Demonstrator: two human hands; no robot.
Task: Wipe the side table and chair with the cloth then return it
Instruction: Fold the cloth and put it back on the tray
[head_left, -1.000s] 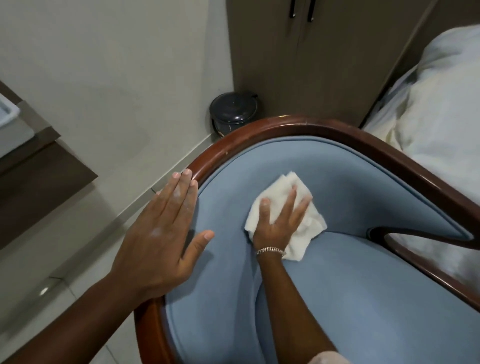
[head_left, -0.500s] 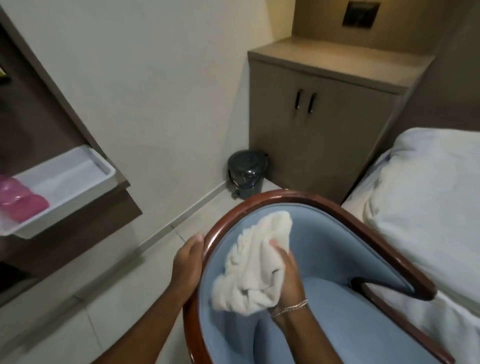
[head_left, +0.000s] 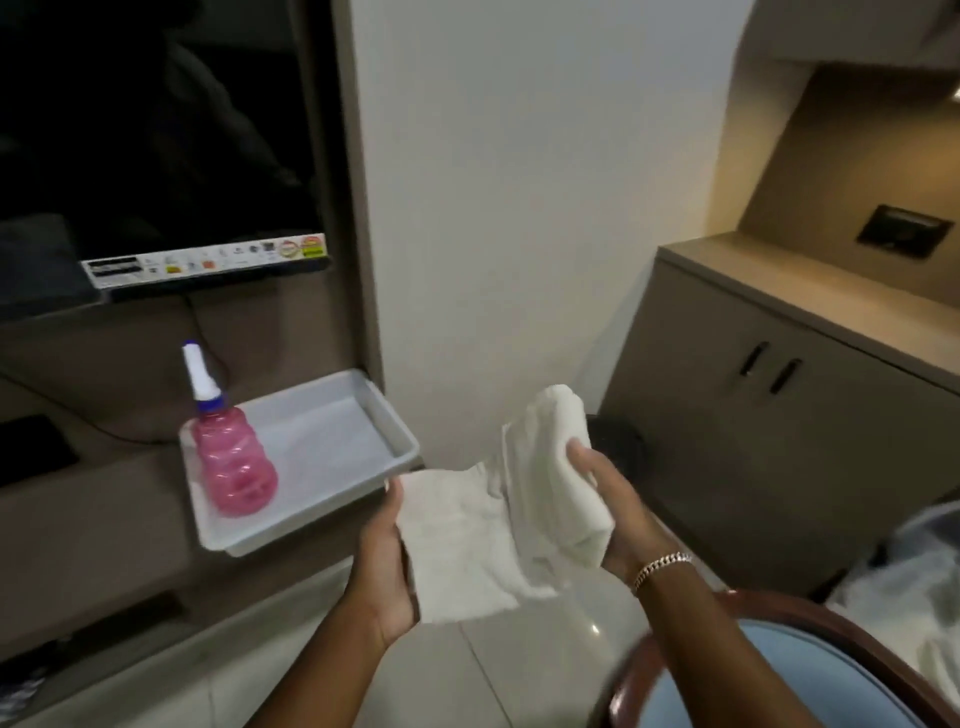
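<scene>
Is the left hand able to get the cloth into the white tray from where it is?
Probably yes: the left hand holds the cloth beside the tray's near rim, nothing between.

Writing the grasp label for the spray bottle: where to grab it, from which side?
Grip the bottle at the narrow shoulder just under the white nozzle, coming from above and the right. It stands upright at the tray's left end, its pink body is wide and ribbed, and the tray's right side is open.

A plain pale wall (head_left: 509, 208) rises beyond the hands. Left of them hangs a dark television (head_left: 156, 135); right stands a brown two-door cabinet (head_left: 769, 431), warmly lit. Glossy floor tiles (head_left: 467, 670) lie below.
</scene>
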